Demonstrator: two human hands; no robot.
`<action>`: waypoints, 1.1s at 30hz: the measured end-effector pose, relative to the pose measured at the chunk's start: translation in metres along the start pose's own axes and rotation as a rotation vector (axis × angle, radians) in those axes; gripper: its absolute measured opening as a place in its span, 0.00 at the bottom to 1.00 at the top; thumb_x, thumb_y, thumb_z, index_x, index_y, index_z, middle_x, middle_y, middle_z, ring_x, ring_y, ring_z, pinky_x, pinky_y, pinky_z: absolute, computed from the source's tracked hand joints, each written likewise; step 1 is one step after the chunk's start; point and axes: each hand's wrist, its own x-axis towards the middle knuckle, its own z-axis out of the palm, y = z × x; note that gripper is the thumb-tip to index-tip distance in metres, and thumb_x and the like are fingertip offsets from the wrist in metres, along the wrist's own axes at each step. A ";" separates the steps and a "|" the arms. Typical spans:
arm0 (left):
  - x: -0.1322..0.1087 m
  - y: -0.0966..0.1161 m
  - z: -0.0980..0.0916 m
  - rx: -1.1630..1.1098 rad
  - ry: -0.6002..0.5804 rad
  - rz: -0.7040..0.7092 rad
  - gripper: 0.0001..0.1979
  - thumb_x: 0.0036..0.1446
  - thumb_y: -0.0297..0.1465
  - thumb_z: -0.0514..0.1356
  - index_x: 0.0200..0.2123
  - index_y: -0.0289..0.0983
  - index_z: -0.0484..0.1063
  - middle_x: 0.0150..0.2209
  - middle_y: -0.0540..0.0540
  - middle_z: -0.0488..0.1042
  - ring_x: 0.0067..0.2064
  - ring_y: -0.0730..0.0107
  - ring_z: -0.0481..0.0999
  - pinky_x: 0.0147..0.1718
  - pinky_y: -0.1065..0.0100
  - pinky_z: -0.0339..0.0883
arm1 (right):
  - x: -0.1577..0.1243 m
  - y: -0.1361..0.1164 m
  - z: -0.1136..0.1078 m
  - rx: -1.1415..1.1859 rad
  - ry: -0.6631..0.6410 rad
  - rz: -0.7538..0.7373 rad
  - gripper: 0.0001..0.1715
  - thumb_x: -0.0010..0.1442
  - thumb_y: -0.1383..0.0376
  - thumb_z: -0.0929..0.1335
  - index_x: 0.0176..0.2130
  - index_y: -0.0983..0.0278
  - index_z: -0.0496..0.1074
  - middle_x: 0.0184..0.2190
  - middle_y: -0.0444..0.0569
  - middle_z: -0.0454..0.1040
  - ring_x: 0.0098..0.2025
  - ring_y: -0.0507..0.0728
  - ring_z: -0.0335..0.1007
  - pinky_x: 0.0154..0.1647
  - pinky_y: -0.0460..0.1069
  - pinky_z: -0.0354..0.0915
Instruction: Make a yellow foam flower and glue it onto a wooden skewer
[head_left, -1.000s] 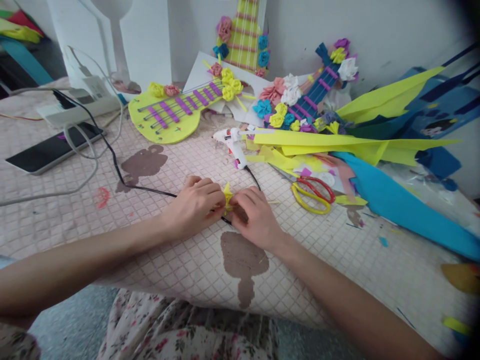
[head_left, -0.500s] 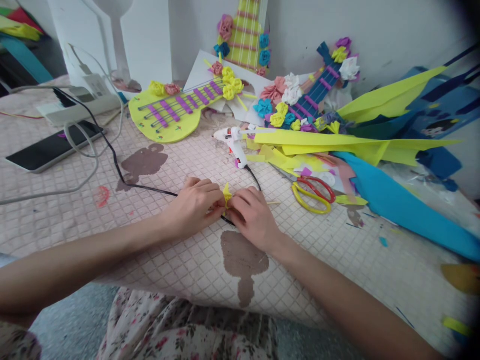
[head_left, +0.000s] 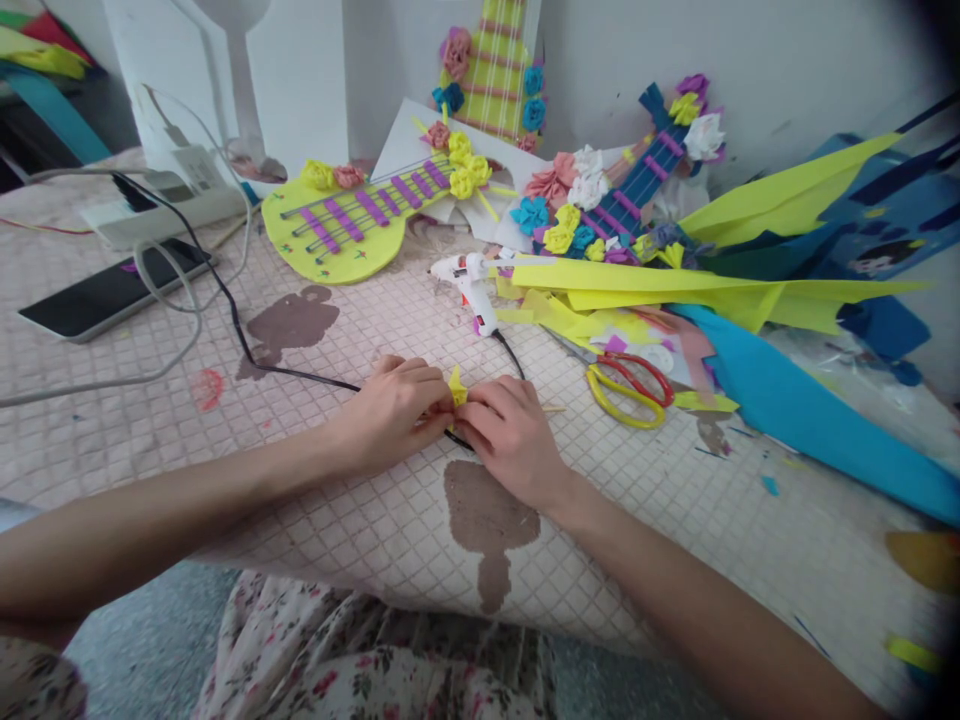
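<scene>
A small piece of yellow paper [head_left: 457, 385] is pinched between my two hands over the middle of the table. My left hand [head_left: 401, 410] has its fingers closed on the paper's left side. On its right side, the closed fingers of my right hand [head_left: 510, 425] grip it too; the fingers hide its lower part. A black cable passes beneath both hands. Just beyond them lies a white glue gun [head_left: 472, 290]. Scissors with red and yellow handles [head_left: 630, 390] rest to the right of my right hand.
A yellow paper guitar [head_left: 337, 235], a blue guitar with paper flowers [head_left: 626, 195] and yellow and blue paper sheets [head_left: 810, 400] lie at the back and right. A phone [head_left: 112, 292] and a power strip [head_left: 169, 215] with cables are at the left.
The yellow paper shows slightly more of its pointed top between my fingers. Both hands stay closed on it in nearly the same place, and the view has shifted slightly.
</scene>
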 end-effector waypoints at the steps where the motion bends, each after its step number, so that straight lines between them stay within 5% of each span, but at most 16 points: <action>1: 0.000 0.000 0.000 -0.001 -0.002 0.001 0.05 0.56 0.28 0.56 0.29 0.35 0.68 0.29 0.49 0.71 0.35 0.68 0.69 0.38 0.64 0.56 | 0.000 0.000 0.000 -0.013 -0.001 -0.006 0.12 0.64 0.65 0.62 0.30 0.63 0.70 0.34 0.47 0.71 0.39 0.55 0.61 0.42 0.52 0.56; 12: 0.001 0.000 -0.003 0.037 0.017 0.021 0.01 0.55 0.27 0.58 0.31 0.36 0.69 0.32 0.49 0.72 0.37 0.67 0.70 0.40 0.63 0.55 | -0.002 0.000 0.001 -0.063 -0.005 0.024 0.10 0.62 0.68 0.62 0.30 0.65 0.69 0.31 0.48 0.70 0.38 0.56 0.61 0.41 0.53 0.55; 24: 0.000 0.002 -0.002 0.207 0.094 0.150 0.08 0.61 0.27 0.52 0.31 0.37 0.70 0.32 0.48 0.72 0.38 0.67 0.69 0.44 0.60 0.54 | -0.001 0.000 -0.001 -0.082 -0.029 0.045 0.11 0.63 0.68 0.61 0.31 0.64 0.69 0.30 0.48 0.70 0.37 0.56 0.61 0.42 0.54 0.55; 33: 0.000 0.003 -0.002 0.270 0.042 0.141 0.11 0.63 0.28 0.49 0.32 0.35 0.69 0.31 0.47 0.71 0.37 0.67 0.68 0.44 0.59 0.54 | -0.003 0.000 0.000 -0.040 0.016 0.059 0.07 0.62 0.67 0.63 0.33 0.64 0.69 0.34 0.49 0.71 0.39 0.56 0.63 0.42 0.53 0.57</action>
